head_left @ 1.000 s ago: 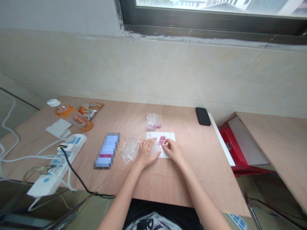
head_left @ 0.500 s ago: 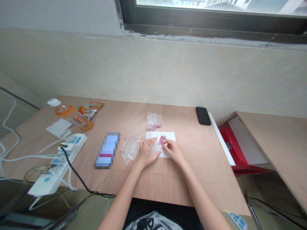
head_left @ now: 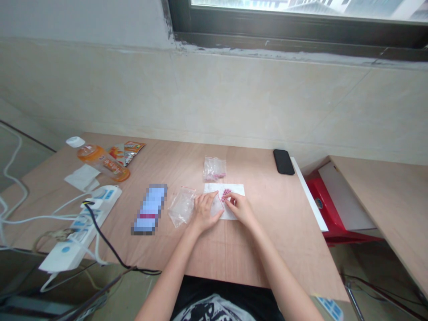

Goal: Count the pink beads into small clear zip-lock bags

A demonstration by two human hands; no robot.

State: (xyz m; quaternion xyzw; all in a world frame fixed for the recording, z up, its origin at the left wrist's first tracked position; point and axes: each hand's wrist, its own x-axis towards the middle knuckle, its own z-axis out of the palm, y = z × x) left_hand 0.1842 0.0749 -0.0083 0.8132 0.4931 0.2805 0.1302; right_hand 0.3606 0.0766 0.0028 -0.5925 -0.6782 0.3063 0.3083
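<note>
While the left hand held a bag between thumb and fingers, slightly below the centre of the frame, the right hand had its fingertips close together near the bag's red edge; whether they pinched something, I could not tell. Pink beads lay on white paper, just above these fingertips.
</note>
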